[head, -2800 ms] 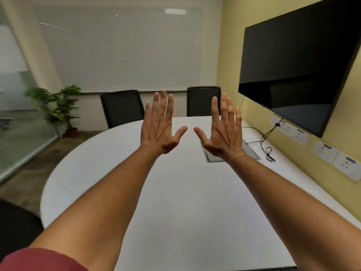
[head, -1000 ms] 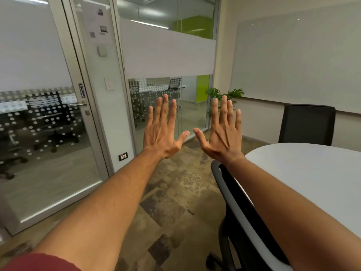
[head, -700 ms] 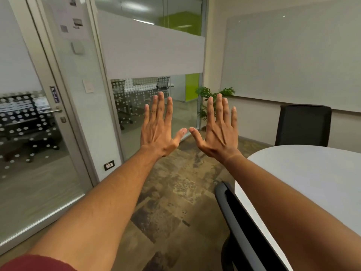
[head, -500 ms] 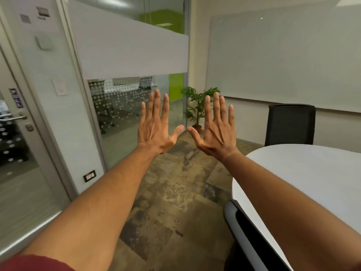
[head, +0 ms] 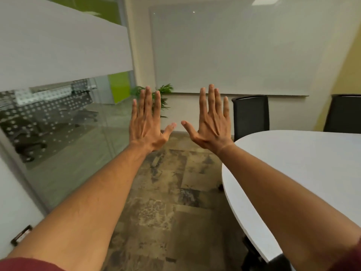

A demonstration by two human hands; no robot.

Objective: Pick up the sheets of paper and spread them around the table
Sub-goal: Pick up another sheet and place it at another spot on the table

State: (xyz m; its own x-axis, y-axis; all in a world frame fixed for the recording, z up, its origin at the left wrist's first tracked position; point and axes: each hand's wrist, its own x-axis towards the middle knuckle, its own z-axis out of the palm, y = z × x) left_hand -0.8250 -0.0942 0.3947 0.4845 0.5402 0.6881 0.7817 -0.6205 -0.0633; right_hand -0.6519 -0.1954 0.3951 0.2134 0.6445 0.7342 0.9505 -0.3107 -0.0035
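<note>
My left hand [head: 146, 122] and my right hand [head: 210, 122] are raised side by side in front of me, backs toward the camera, fingers straight and spread, thumbs pointing at each other. Neither hand holds or touches anything. The white oval table [head: 304, 159] lies to the right, under my right forearm. No sheets of paper are in view.
Two black chairs [head: 251, 114] [head: 343, 112] stand at the table's far side. A glass partition [head: 58, 122] runs along the left. A potted plant [head: 166, 90] stands in the far corner below a whiteboard [head: 244, 47]. Patterned carpet [head: 166, 202] lies between partition and table.
The view has swung right from the glass door back toward the table and whiteboard. Both hands stay raised and spread, now a little farther apart.
</note>
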